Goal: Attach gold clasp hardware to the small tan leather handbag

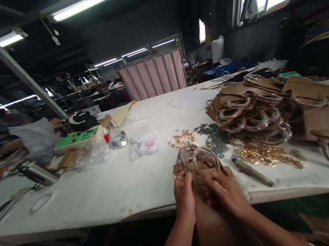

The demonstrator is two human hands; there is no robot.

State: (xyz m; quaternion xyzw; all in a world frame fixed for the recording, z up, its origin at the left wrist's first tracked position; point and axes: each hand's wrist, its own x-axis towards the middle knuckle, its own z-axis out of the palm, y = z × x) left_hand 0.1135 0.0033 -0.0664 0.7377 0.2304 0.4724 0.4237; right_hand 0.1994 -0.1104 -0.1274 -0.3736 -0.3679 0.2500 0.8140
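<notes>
A brown handbag panel (215, 232) hangs over the table's front edge, its handles (205, 154) wrapped in clear plastic and lying on the tabletop. My left hand (183, 196) is closed on the bag's left edge, thumb on top, with a small gold-coloured piece beside the fingers. My right hand (227, 192) is closed at the bag's middle, fingers curled against it; whatever sits between its fingertips is hidden. Right of the bag lies a hammer-like tool (252, 170). Beyond the handles are small gold metal pieces (184, 137) and a spread of dark grey metal pieces (214, 137).
A heap of brown bags (248, 112) covers the table's right side, with more gold hardware (268, 155) in front. Clear plastic bags (144, 142), a green box (78, 139) and a metal flask (39, 172) stand leftward on the white table (101, 197).
</notes>
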